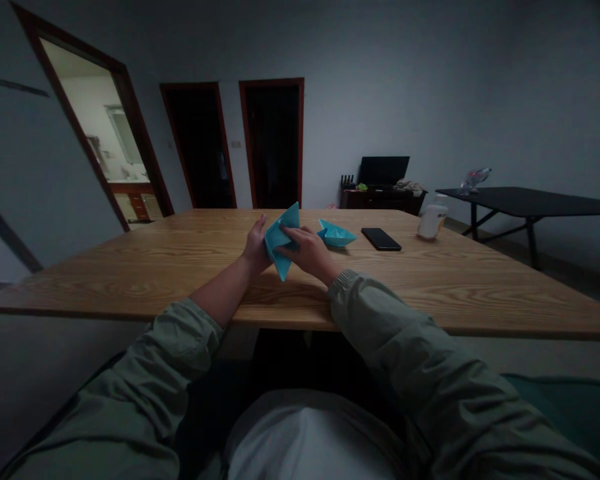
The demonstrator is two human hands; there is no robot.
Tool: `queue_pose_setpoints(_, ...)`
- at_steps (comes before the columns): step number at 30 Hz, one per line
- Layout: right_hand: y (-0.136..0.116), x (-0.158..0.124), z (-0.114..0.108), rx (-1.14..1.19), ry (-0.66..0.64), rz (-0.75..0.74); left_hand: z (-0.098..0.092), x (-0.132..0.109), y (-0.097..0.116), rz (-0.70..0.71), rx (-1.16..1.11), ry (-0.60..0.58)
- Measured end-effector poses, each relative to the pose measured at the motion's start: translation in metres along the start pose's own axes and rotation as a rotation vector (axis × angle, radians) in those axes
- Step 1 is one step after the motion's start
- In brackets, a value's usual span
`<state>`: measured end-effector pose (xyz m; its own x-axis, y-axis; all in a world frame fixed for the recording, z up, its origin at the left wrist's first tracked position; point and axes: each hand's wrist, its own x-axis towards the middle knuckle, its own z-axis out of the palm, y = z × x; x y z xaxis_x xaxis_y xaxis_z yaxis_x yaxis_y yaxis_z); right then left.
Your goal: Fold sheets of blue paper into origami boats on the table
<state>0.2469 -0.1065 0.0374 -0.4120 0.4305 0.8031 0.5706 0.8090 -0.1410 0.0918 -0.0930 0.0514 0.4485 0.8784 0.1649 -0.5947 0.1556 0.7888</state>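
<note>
A folded piece of blue paper [281, 241] stands on edge above the wooden table [130, 267], held between both hands. My left hand [256, 248] grips its left side, thumb up along the fold. My right hand [307, 252] pinches its right side with the fingers closed over the paper. A finished blue paper boat [337, 234] lies on the table just right of my right hand.
A black phone [381, 239] lies flat to the right of the boat. A white bottle [433, 219] stands further right. A black table [530, 200] and a dark cabinet with a screen [383, 183] are behind. Doorways line the far wall.
</note>
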Motion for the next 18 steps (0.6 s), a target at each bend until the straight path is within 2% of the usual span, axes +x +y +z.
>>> queue_pose_setpoints(10,-0.0041,0.0041,-0.0049,-0.077,-0.017,-0.019,0.0002,0.0039,-0.0051,0.125,-0.014,0.093)
queue_pose_setpoints(16,-0.0032,0.0040,-0.0061,-0.124,-0.031,-0.032,0.0038,-0.0009,-0.0044,0.053,0.026,0.043)
queue_pose_setpoints(18,-0.0012,0.0030,-0.0064,-0.108,-0.034,-0.031,0.0041,-0.0019,-0.0025,0.077,0.037,0.052)
